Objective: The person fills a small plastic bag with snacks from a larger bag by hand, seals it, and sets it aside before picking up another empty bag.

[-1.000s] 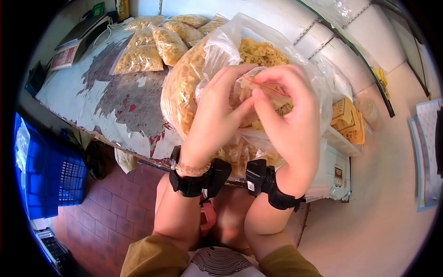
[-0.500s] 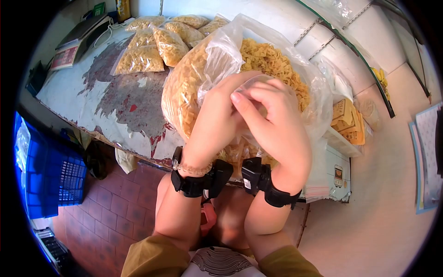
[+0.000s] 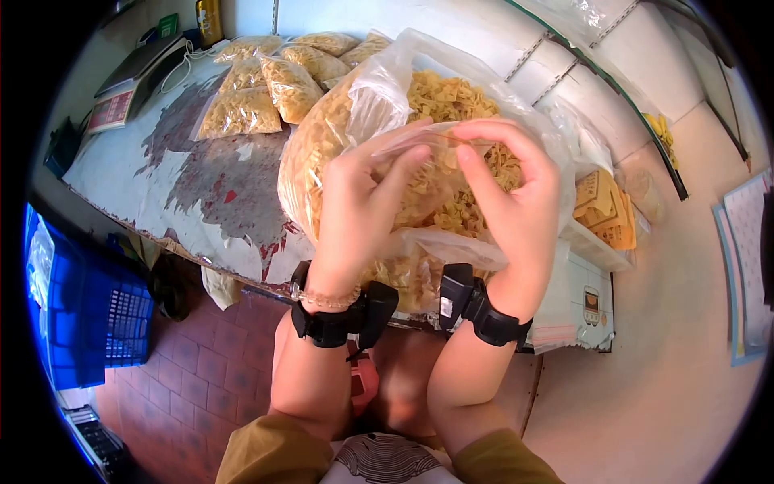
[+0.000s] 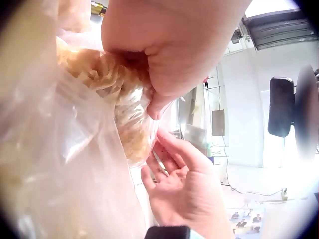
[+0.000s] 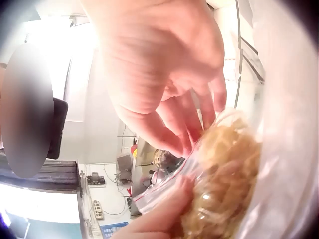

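A small clear bag of yellow-brown flat pieces (image 5: 224, 174) hangs between the two hands, its red-lined top edge visible in the right wrist view. The left hand (image 3: 359, 198) pinches the bag's left side near the top. At the other end of that edge, thumb and fingers of the right hand (image 3: 516, 189) pinch the plastic. Behind and below them stands a large clear sack (image 3: 314, 161), its mouth wide and full of the same pieces (image 3: 451, 97). In the left wrist view the small bag (image 4: 134, 124) looks filled.
Several filled bags (image 3: 242, 111) lie at the back of the worn table (image 3: 201, 173). A blue crate (image 3: 81, 298) stands at the left on the tiled floor. Yellow packets (image 3: 605, 206) are right of the sack, above a white box (image 3: 584, 310). A golden can (image 3: 209, 22) stands back left.
The hands were close together and overlapping half a second ago; now they are farther apart, with the small bag's top edge stretched between them. The head view has shifted slightly.
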The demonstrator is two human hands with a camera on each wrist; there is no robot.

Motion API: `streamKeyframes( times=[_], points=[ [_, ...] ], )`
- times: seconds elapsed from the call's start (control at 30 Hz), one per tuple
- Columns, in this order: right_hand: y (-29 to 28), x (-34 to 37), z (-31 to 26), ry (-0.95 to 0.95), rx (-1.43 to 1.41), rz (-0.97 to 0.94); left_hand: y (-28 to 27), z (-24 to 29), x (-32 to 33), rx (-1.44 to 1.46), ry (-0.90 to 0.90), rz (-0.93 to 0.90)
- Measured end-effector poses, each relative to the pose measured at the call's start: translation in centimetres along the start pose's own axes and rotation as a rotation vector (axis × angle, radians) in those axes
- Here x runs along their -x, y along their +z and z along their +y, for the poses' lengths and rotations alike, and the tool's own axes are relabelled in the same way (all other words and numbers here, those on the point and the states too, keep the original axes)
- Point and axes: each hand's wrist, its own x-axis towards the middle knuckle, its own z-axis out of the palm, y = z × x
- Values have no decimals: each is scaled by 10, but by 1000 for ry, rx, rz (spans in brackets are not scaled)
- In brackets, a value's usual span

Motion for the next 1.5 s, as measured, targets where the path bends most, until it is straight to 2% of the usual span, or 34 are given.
streamKeyframes(
  times=[0.03,0.17,0.23,0.5,0.57,0.6,0.67,0.7,0.8,0.87,0.9,0.93,1.0,1.03,1.1,1.13,1.2,1.27,1.33,1.5],
  points=[
    [-6,1,-2,12,139,-1,0,0,-1,-3,57,43],
    [-7,5,-2,104,117,-13,-3,2,-2,34,79,26],
    [-4,5,-2,-6,288,-106,-2,4,0,2,22,-11],
    [10,8,-15,9,517,-190,7,-5,0,34,56,-27],
    [3,9,-22,206,488,-217,9,-5,2,37,56,-27],
    [3,10,-19,208,489,-217,10,-4,3,32,13,-44],
    [2,13,-13,402,242,-146,14,-3,5,30,-33,-65],
    [0,13,-14,403,244,-145,15,-2,5,23,6,-16],
    [-4,7,-21,308,204,-66,10,4,4,50,35,54],
    [-10,1,-23,-69,556,48,4,6,2,86,23,79],
    [-11,-1,-16,-73,373,81,2,6,1,116,13,107],
    [-11,-1,-13,-75,373,79,1,7,1,145,1,134],
    [-9,1,-11,142,176,197,-2,13,-1,90,6,153],
    [-9,1,-11,144,178,197,-4,15,-1,132,5,162],
    [-10,3,-11,332,-133,136,-10,11,-1,132,26,167],
    [-10,4,-11,330,-129,144,-12,10,-2,137,29,160],
    [-8,5,-10,397,-387,138,-15,10,-2,157,71,166],
    [-4,5,-9,386,-424,149,-16,10,-3,149,87,177],
    [-2,4,-7,311,-338,183,-15,10,-3,265,79,189],
    [6,3,-1,228,-396,266,-13,11,-3,241,84,182]
  ],
)
